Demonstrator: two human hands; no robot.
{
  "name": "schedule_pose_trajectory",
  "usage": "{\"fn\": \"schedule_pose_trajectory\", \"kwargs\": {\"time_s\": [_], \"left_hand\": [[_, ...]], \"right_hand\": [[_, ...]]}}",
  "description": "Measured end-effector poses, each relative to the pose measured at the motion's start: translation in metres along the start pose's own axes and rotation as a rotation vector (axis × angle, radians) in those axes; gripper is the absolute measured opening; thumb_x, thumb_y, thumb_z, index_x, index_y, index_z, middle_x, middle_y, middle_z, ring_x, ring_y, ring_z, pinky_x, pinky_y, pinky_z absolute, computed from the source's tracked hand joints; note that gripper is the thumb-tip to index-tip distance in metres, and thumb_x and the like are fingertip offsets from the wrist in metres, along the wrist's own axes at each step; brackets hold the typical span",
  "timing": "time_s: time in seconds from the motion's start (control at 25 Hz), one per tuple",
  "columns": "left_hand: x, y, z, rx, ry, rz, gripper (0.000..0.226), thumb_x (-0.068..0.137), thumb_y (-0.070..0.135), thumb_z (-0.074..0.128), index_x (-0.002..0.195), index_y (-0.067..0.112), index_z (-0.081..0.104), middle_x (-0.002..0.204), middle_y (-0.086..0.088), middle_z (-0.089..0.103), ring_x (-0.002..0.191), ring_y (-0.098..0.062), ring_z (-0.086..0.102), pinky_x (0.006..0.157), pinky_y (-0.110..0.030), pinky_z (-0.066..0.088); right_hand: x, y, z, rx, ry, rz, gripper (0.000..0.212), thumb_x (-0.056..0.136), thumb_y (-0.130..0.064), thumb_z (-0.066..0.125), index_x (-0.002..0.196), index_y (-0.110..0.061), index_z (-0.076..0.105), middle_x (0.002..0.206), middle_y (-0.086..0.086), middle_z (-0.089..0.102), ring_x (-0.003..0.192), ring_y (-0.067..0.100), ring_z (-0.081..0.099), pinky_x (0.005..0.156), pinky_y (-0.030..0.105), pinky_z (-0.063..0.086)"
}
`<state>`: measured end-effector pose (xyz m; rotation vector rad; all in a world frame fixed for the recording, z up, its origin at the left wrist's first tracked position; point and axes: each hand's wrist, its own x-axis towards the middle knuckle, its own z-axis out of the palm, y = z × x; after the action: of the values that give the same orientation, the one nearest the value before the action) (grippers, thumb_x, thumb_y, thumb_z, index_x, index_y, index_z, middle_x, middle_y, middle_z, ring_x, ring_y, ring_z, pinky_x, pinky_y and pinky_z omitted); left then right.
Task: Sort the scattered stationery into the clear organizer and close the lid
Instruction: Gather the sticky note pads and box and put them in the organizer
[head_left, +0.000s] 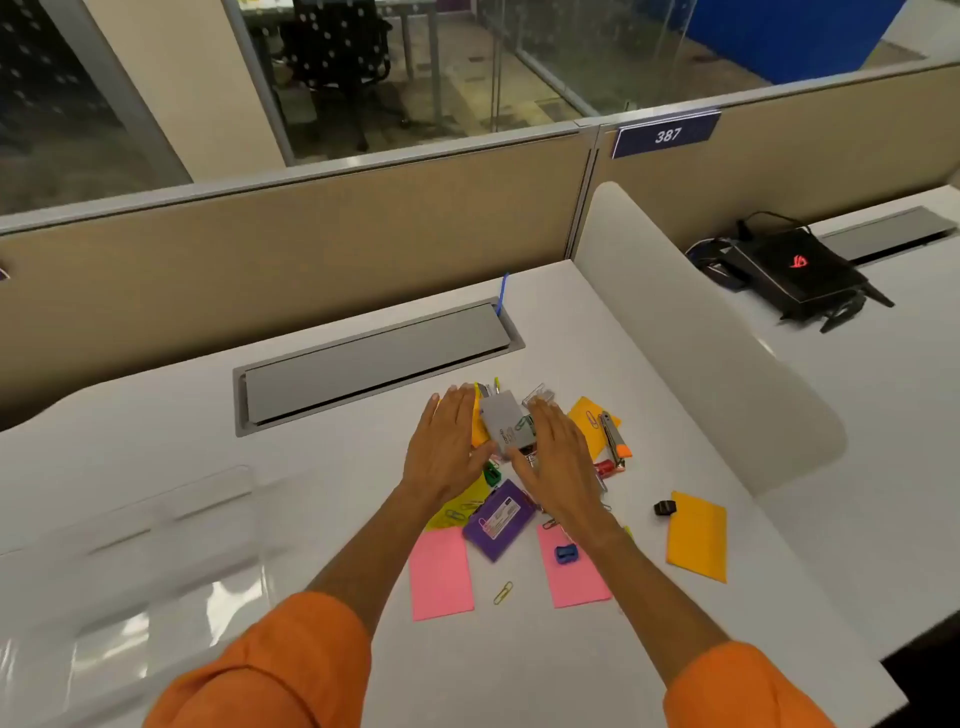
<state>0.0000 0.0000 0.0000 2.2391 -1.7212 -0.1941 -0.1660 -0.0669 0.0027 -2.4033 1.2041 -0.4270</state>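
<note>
Scattered stationery lies in the middle of the white desk. My left hand and my right hand are flat, fingers extended, on either side of a small grey box, touching its sides. Around them lie a purple box, two pink notes, orange notes, a blue sharpener, a green sharpener, a black binder clip, a cutter, a red item and several paper clips. The clear organizer sits at the left, blurred.
A grey cable hatch is set into the desk behind the pile. A beige partition runs along the back. A white curved divider bounds the right side; beyond it lies a black power adapter.
</note>
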Motion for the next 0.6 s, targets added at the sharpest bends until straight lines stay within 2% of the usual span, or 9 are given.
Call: {"fn": "schedule_pose_trajectory", "kwargs": {"time_s": [0.12,0.24,0.32,0.6], "left_hand": [[0.006,0.005,0.007,-0.069,-0.033,0.012,0.093,0.081,0.073,0.037,0.148,0.011,0.024,0.153,-0.01,0.033,0.142,-0.026,0.029,0.117,-0.035,0.006],[0.013,0.007,0.016,-0.106,-0.08,-0.002,0.098,0.074,0.068,0.057,0.148,0.014,0.022,0.151,-0.007,0.033,0.14,-0.024,0.029,0.119,-0.04,0.011],[0.02,0.006,0.023,-0.141,-0.103,-0.019,0.102,0.071,0.067,0.062,0.147,0.015,0.021,0.15,-0.007,0.033,0.14,-0.024,0.029,0.119,-0.042,0.015],[0.031,0.003,0.039,-0.196,-0.081,-0.038,0.092,0.067,0.064,0.068,0.137,0.017,0.032,0.133,-0.006,0.048,0.126,-0.024,0.044,0.116,-0.045,0.025]], "right_hand": [[-0.003,0.007,0.005,0.042,-0.02,0.068,0.078,0.085,-0.056,0.046,0.147,-0.011,0.03,0.151,0.011,0.037,0.142,0.028,0.03,0.115,0.045,0.03],[-0.012,0.015,0.009,0.094,-0.025,0.146,0.078,0.084,-0.057,0.048,0.145,-0.011,0.033,0.15,0.011,0.038,0.141,0.027,0.032,0.112,0.044,0.035],[-0.017,0.023,0.01,0.144,0.013,0.162,0.076,0.086,-0.057,0.05,0.145,-0.013,0.033,0.151,0.008,0.037,0.14,0.025,0.033,0.11,0.043,0.038],[-0.034,0.042,0.01,0.221,0.062,0.246,0.074,0.085,-0.051,0.055,0.145,-0.013,0.035,0.151,0.008,0.037,0.138,0.025,0.037,0.107,0.039,0.038]]}}
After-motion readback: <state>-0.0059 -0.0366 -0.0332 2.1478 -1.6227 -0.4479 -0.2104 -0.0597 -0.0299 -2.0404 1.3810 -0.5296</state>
